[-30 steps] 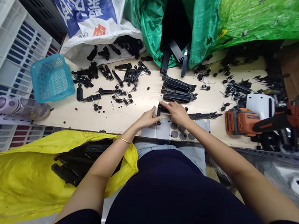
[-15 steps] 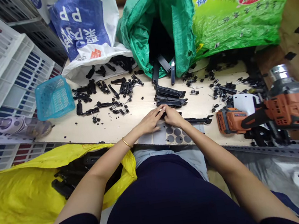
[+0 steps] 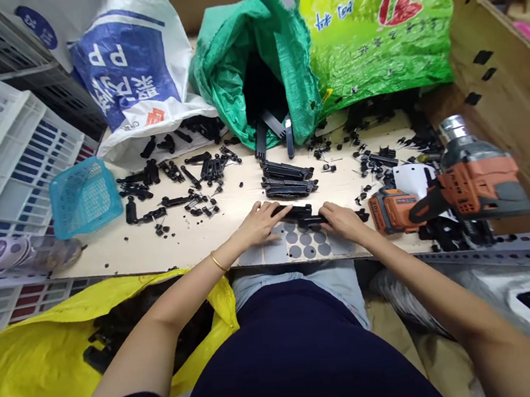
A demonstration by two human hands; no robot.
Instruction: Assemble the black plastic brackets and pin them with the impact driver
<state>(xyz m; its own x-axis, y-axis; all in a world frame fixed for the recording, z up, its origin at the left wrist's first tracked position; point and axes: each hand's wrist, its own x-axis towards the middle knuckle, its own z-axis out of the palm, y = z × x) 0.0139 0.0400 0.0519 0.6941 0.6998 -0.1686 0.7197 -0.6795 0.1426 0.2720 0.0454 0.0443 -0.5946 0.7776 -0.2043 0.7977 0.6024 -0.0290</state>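
My left hand (image 3: 261, 224) is at the front of the bench, thumb and fingers closed on the left end of a black plastic bar (image 3: 300, 212). My right hand (image 3: 341, 219) grips a second long black plastic arm (image 3: 311, 221), whose clipped end pokes out to the right of the fingers. The two black parts lie side by side, and I cannot tell whether they are joined. Beneath them is a sheet of grey round stickers (image 3: 306, 238). Just beyond my hands rests a small stack of assembled black arms (image 3: 290, 187).
Small black parts (image 3: 212, 170) are scattered at left. An orange cordless drill (image 3: 482, 184) lies at right. Behind stand a white-blue sack (image 3: 128, 66), a green sack (image 3: 221, 66) and a lime bag (image 3: 383, 57). A blue basket (image 3: 85, 197) and yellow sack (image 3: 32, 369) are at left.
My hands have moved apart, the right one sliding to the right along the long black arm. The black bar between them now shows. The whole view has shifted slightly.
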